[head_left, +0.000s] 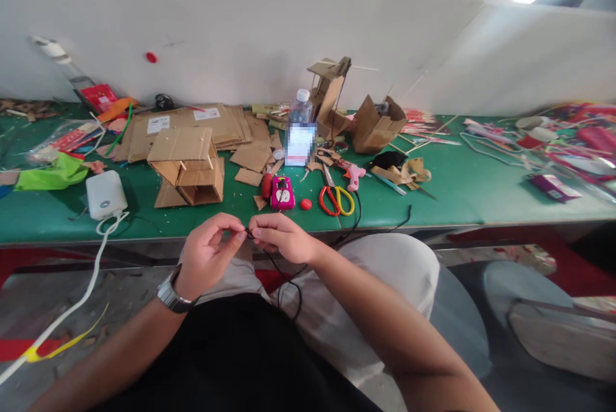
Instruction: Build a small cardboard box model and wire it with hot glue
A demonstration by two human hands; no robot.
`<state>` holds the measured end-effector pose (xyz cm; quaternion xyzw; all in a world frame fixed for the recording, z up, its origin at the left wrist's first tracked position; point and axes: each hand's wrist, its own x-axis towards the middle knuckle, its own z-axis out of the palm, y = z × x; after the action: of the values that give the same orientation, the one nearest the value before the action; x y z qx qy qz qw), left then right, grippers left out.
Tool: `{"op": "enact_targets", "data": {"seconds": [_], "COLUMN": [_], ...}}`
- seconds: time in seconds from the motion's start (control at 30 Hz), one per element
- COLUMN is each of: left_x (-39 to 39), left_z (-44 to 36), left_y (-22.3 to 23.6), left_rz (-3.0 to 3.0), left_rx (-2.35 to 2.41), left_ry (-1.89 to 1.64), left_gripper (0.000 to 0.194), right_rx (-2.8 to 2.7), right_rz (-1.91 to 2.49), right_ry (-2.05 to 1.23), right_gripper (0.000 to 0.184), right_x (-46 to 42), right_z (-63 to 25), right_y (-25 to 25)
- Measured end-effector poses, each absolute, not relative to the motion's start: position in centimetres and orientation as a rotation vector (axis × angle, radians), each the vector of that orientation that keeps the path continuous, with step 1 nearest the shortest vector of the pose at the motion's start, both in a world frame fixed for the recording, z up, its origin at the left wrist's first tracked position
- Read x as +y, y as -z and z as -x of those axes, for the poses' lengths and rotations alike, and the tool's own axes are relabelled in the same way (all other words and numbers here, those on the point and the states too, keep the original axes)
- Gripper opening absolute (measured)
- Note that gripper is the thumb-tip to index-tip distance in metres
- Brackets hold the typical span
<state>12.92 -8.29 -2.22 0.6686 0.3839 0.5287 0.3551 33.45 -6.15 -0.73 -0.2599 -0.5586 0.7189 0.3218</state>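
Close together above my lap, both hands pinch a thin black cord (249, 233). My left hand (205, 257), with a metal watch on its wrist, is closed with thumb and forefinger on the cord. Opposite it, my right hand (283, 237) grips the same cord with fingertips pressed together. A loop of the cord hangs down over my trousers. Just beyond the hands on the table lie a magenta box with a white face print (283, 194), a red cap (305, 205), scissors with red and yellow handles (338, 199) and a pink glue gun (355, 176).
On the green table (240, 218) stand a cardboard model (185, 162), a white power adapter (106, 195) with a cable, a plastic bottle (301, 107) and a lit phone (299, 144). A cardboard box (378, 126) and scraps lie behind. A grey stool (457, 316) is at right.
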Motion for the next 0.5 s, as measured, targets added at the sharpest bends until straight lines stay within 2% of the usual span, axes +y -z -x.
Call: {"op": "enact_targets", "data": {"seconds": [0.27,0.5], "left_x": [-7.96,-8.31], "left_z": [-12.46,-12.41], "left_y": [2.55,2.4], "left_rz": [-2.014,-2.099], "left_rx": [0.945,1.007], "left_ry": [-1.365,-1.39], "left_gripper": [0.019,0.015], "right_rx": [-1.48,-1.581], "right_rz": [0.704,0.722], "right_ry": [-1.862,-1.736], "right_gripper": [0.048,0.051], "right_x": [-6.19,-6.23], "right_z": [-33.5,-33.46], "right_y": [0.75,0.52]}}
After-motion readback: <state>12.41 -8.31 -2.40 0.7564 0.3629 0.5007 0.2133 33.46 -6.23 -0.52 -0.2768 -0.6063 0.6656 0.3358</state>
